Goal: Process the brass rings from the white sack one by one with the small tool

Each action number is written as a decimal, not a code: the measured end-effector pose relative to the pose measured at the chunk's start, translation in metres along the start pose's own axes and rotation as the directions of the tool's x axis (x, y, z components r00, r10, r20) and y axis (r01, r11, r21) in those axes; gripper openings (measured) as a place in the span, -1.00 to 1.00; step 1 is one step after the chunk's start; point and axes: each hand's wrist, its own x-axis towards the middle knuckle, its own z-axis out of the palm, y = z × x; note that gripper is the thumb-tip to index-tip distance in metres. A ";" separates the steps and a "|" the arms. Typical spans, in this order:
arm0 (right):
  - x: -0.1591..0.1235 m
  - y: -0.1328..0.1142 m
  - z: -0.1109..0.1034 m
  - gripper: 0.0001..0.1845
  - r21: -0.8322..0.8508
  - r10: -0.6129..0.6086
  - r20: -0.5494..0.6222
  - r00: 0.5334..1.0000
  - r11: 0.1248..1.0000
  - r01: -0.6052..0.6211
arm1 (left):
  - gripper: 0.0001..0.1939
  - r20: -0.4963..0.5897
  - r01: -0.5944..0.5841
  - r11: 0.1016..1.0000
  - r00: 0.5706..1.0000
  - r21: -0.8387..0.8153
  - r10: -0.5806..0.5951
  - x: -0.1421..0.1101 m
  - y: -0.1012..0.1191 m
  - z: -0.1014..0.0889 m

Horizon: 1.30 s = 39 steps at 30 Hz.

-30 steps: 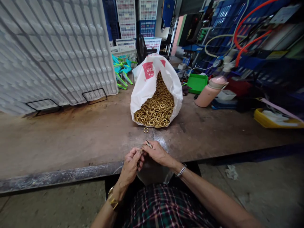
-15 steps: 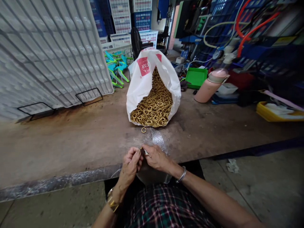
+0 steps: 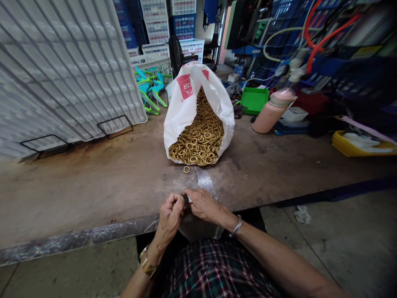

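Observation:
My left hand (image 3: 169, 217) and my right hand (image 3: 203, 204) meet at the near edge of the worn workbench (image 3: 93, 182), fingers pinched together around a small object, partly hidden, with a thin metal tool (image 3: 186, 198) showing between them. Ahead lies a white plastic bag (image 3: 182, 103) on its side, its mouth open and full of gold-coloured rings (image 3: 200, 142). One loose ring (image 3: 186, 169) rests on the bench just in front of the bag, apart from both hands.
A white moulded panel (image 3: 62, 66) leans at the left. A pink flask (image 3: 271, 111), a green tray (image 3: 254, 99) and a yellow tray (image 3: 359, 149) sit at the right. Stacked crates (image 3: 167, 25) and hoses fill the back. Concrete floor lies below the bench.
The hands stay together at the bench edge, with the tool between the fingers shifted slightly lower. The view has drifted a little; the bag and loose ring have not moved.

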 end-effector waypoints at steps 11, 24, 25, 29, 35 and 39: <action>0.039 0.018 -0.008 -0.66 -0.152 0.178 -0.208 0.962 0.966 -0.211 | -0.71 0.157 0.153 0.884 0.983 -0.442 -0.091 -0.008 0.006 0.006; 0.061 0.020 -0.007 -0.75 -0.227 0.204 -0.263 0.943 0.937 -0.266 | -0.80 0.167 0.286 0.573 0.953 -0.768 -0.252 0.001 0.003 -0.011; 0.060 0.021 -0.007 -0.75 -0.211 0.197 -0.265 0.944 0.944 -0.256 | -0.80 0.157 0.283 0.556 0.952 -0.781 -0.264 0.002 0.003 -0.011; 0.053 0.023 -0.005 -0.82 0.047 0.152 -0.279 0.948 0.988 -0.145 | -0.76 0.119 0.258 0.572 0.956 -0.779 -0.269 0.005 0.003 -0.012; 0.026 0.007 -0.006 -0.81 0.846 0.100 -0.094 0.991 0.533 0.027 | -0.64 -0.072 0.111 0.774 0.978 -0.624 -0.198 0.009 0.003 -0.007; 0.015 -0.001 -0.003 -0.73 0.976 -0.035 0.069 0.997 0.207 -0.061 | -0.62 -0.076 0.076 0.863 0.988 -0.500 -0.131 0.009 0.002 -0.004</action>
